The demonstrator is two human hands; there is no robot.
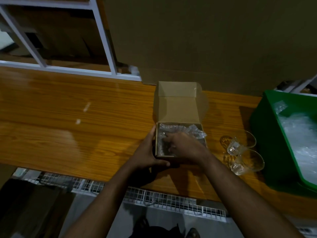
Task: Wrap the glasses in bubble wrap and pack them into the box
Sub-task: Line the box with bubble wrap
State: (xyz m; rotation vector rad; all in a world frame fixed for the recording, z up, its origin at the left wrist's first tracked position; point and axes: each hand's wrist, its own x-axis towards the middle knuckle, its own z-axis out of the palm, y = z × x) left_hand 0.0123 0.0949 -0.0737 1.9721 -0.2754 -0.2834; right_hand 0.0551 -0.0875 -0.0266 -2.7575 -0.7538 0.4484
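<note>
A small cardboard box [178, 107] stands open on the wooden table, its lid tipped back. Bubble wrap [187, 132] fills the box and a corner spills over the right wall. My left hand [147, 152] grips the box's near left corner, thumb along the front wall. My right hand [183, 146] reaches down into the box, fingers curled onto the bubble-wrapped bundle; whether they pinch it is hard to tell. Two bare clear glasses [240, 145] [247, 163] lie on their sides on the table right of the box.
A green crate [269, 134] holding loose bubble wrap [301, 140] sits at the table's right end. Large cardboard sheets lean behind the box. A white metal frame [103, 42] stands at the back left. The table [68, 131] ends at a wire grid near me.
</note>
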